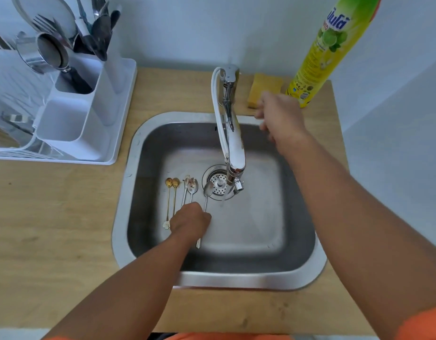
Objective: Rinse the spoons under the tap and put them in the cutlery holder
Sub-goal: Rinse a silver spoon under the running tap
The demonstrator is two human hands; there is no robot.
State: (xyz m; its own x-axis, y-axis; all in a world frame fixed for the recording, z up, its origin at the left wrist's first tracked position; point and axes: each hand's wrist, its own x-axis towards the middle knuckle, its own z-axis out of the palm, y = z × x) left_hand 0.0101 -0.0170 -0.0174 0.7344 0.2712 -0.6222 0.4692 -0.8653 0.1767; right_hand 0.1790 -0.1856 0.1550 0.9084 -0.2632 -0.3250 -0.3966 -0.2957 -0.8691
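Observation:
Several spoons lie in the steel sink: two thin gold spoons at the left, two dirty silver spoons beside them. My left hand is shut on the handle of another silver spoon, whose bowl sits by the drain. The chrome tap reaches over the sink with no water visibly running. My right hand, blurred, hovers just right of the tap with fingers apart, holding nothing. The white cutlery holder stands at the left in the dish rack.
The holder's back compartments hold forks, knives and a metal cup. A yellow sponge and a tall green-yellow dish soap bottle stand behind the sink at the right. Wooden counter surrounds the sink.

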